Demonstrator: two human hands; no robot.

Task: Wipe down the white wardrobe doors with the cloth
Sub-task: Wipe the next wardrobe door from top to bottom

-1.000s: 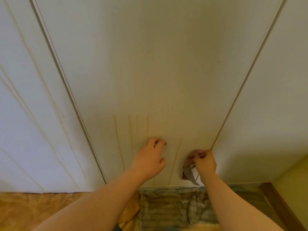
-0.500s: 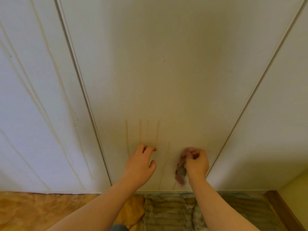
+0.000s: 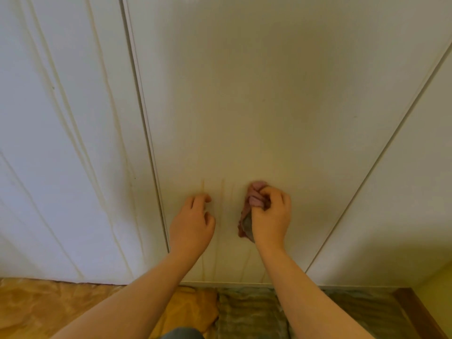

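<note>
Right fingers (image 3: 274, 195) clenched round bunched pink cloth (image 3: 245, 222), wad pressed against middle wardrobe door (image 3: 269, 94), low on panel. Loose tail hangs at 7 o'clock of my right hand (image 3: 271, 216). Left fingers (image 3: 198, 201) bent, holding nothing, tips resting on door; left hand (image 3: 193, 226) at 9 o'clock of cloth. Yellowish drip streaks (image 3: 222, 192) between hands, running toward 12. Cloth looks soft, light, floppy: best gripped mid-bunch so broad pad meets panel. Door stiff, smooth; likely takes firm pressure.
</note>
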